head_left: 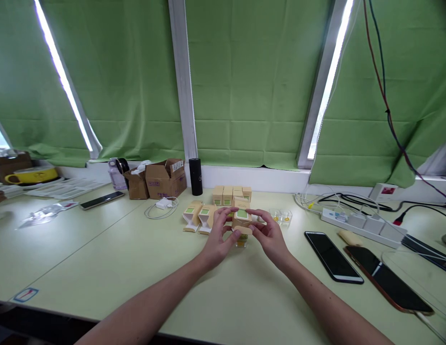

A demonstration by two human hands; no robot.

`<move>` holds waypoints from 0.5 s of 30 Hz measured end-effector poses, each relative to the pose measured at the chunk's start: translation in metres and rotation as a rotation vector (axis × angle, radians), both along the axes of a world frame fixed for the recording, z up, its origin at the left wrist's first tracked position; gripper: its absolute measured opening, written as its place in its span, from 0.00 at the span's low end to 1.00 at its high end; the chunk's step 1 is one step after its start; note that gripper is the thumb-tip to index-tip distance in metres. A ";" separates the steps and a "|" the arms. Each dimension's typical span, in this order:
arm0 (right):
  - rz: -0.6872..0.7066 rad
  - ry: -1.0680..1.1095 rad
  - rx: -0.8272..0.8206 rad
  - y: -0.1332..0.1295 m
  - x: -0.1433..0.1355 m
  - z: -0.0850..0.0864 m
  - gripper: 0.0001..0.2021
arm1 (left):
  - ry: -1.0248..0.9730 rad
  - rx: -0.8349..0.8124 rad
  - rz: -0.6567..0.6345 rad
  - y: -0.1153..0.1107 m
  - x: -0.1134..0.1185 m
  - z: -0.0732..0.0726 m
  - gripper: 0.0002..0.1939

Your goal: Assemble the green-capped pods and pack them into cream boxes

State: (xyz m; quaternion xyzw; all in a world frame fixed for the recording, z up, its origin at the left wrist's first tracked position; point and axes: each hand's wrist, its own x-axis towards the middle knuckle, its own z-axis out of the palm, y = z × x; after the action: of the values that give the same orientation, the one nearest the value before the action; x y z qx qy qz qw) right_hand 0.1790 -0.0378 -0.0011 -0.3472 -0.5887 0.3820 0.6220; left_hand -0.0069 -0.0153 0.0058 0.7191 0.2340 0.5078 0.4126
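Note:
Between my left hand [222,235] and my right hand [269,235] is a small kraft cardboard box [241,219] with a green-and-white label. Fingers of both hands grip its sides, and an end flap hangs out toward me. Just below the box a small clear container [241,241] with yellowish contents shows on the table; whether it touches the box I cannot tell. Left of my hands two similar part-folded boxes [193,215] lie on the table. Behind stands a row of several closed boxes [228,194]. To the right, clear small containers [280,216] sit together, partly behind my right hand.
Two phones [334,256] and a white power strip [363,225] with chargers and cables lie at right. A black cylinder [195,177], an opened carton [165,179] and a white charger [164,203] stand at back left. Another phone [102,200] and a plastic bag [45,213] lie farther left.

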 end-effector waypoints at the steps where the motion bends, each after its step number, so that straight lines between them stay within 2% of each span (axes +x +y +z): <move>1: 0.002 -0.003 0.011 0.000 0.000 0.001 0.17 | -0.010 -0.008 0.000 0.001 0.000 -0.001 0.25; 15: 0.014 0.002 0.039 -0.006 -0.002 0.005 0.19 | -0.083 -0.031 0.029 0.007 0.001 -0.005 0.20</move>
State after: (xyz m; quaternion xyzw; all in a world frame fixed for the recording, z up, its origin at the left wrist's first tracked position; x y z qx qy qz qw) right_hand 0.1774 -0.0435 0.0038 -0.3307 -0.5979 0.3751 0.6265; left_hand -0.0063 -0.0083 0.0005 0.6877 0.2348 0.5392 0.4256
